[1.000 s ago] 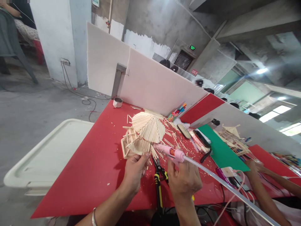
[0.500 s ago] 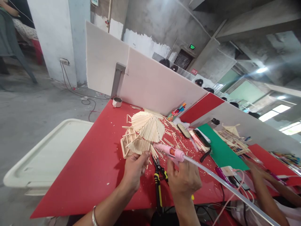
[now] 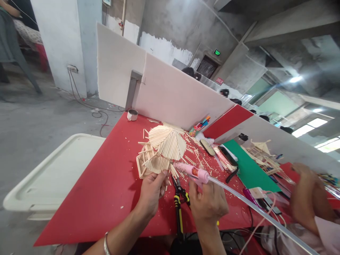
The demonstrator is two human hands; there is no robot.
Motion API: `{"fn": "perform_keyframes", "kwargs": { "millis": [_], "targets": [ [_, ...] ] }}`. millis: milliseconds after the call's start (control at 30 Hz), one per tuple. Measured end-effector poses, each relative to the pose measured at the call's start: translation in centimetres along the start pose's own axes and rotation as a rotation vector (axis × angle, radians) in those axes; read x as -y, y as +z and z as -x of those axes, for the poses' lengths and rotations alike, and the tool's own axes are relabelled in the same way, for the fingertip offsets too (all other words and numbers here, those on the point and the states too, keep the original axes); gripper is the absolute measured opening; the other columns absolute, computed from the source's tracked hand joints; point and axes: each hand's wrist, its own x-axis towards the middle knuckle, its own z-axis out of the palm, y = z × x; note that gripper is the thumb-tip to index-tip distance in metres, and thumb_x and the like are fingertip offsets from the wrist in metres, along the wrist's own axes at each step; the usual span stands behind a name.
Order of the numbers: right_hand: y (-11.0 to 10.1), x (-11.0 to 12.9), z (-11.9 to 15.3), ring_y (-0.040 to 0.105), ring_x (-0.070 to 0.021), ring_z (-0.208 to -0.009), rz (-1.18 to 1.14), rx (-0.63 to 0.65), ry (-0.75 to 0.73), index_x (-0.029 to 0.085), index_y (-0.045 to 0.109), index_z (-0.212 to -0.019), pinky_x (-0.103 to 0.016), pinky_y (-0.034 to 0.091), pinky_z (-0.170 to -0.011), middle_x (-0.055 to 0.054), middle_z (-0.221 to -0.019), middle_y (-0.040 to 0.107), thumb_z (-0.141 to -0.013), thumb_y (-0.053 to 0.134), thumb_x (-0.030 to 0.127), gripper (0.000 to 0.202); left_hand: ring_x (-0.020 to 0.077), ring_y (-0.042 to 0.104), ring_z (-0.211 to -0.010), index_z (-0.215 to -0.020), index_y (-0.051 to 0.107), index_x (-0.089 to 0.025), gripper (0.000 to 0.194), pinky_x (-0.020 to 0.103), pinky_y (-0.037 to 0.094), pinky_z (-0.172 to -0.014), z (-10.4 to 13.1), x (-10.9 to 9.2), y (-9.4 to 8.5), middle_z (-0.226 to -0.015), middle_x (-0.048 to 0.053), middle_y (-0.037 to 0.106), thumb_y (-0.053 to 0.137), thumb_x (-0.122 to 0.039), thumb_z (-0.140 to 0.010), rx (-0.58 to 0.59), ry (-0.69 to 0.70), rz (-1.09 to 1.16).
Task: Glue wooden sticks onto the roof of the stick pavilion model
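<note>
My left hand (image 3: pixel 151 191) pinches the lower edge of a small panel of wooden sticks (image 3: pixel 158 164). My right hand (image 3: pixel 208 202) is wrapped round a pink hot glue gun (image 3: pixel 190 170), with a long clear glue stick (image 3: pixel 255 209) jutting from its back. The gun's nozzle points left at the panel's right edge; whether it touches cannot be made out. Just behind lies a larger cone-like roof of sticks (image 3: pixel 167 141). An open stick frame (image 3: pixel 142 161) stands to the left, partly hidden by the panel. Yellow-and-black pliers (image 3: pixel 178 209) rest between my hands.
Loose sticks and crumbs (image 3: pixel 195 156) litter the red table (image 3: pixel 106 198). A metal cup (image 3: pixel 132 115) stands at the far left corner, near white partition boards (image 3: pixel 180 92). To the right are a green sheet (image 3: pixel 255 166), another stick model (image 3: pixel 262 156) and a co-worker's arms (image 3: pixel 305 194).
My hands, the panel and the glue gun stay almost still. At the right, the co-worker's arms have moved up and farther right, with the hands now raised near the stick model.
</note>
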Motion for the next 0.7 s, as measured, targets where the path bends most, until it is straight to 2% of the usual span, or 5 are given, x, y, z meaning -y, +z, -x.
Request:
{"fn": "perform_keyframes", "kwargs": {
  "millis": [133, 300, 433, 700],
  "targets": [
    [0.01, 0.01, 0.00, 0.059, -0.0179, -0.071, -0.001, 0.003, -0.001, 0.017, 0.059, -0.099, -0.026, 0.041, -0.063, -0.004, -0.073, 0.062, -0.082, 0.062, 0.023, 0.019, 0.0020, 0.029, -0.030, -0.058, 0.061, -0.013, 0.036, 0.019, 0.015, -0.033, 0.02, 0.01, -0.04, -0.043, -0.005, 0.052, 0.076, -0.045, -0.057, -0.003, -0.004, -0.006],
    [0.09, 0.03, 0.02, 0.059, -0.0182, -0.070, 0.022, 0.001, 0.001, 0.017, 0.058, -0.094, -0.026, 0.040, -0.062, -0.005, -0.072, 0.061, -0.082, 0.059, 0.021, 0.013, 0.0023, 0.028, -0.031, -0.056, 0.059, -0.014, 0.036, 0.019, 0.014, -0.034, -0.04, 0.27, -0.34, -0.042, -0.005, 0.051, 0.076, -0.046, -0.058, -0.002, -0.011, -0.014],
    [0.08, 0.14, -0.01, 0.058, -0.0178, -0.070, 0.026, -0.021, 0.015, 0.017, 0.058, -0.094, -0.026, 0.039, -0.061, -0.005, -0.073, 0.061, -0.081, 0.058, 0.019, 0.013, 0.0033, 0.029, -0.031, -0.049, 0.055, -0.015, 0.039, 0.019, 0.016, -0.035, -0.05, 0.29, -0.70, -0.036, -0.005, 0.043, 0.069, -0.046, -0.066, 0.009, -0.034, -0.040],
    [-0.05, 0.16, -0.02, 0.058, -0.0175, -0.069, 0.018, -0.013, 0.016, 0.017, 0.057, -0.092, -0.026, 0.039, -0.061, -0.005, -0.073, 0.062, -0.080, 0.060, 0.018, 0.013, 0.0049, 0.029, -0.032, -0.051, 0.058, -0.015, 0.034, 0.019, 0.015, -0.035, 0.03, 0.14, -0.96, -0.036, -0.004, 0.043, 0.062, -0.042, -0.070, 0.066, -0.036, -0.036]
  ]
}}
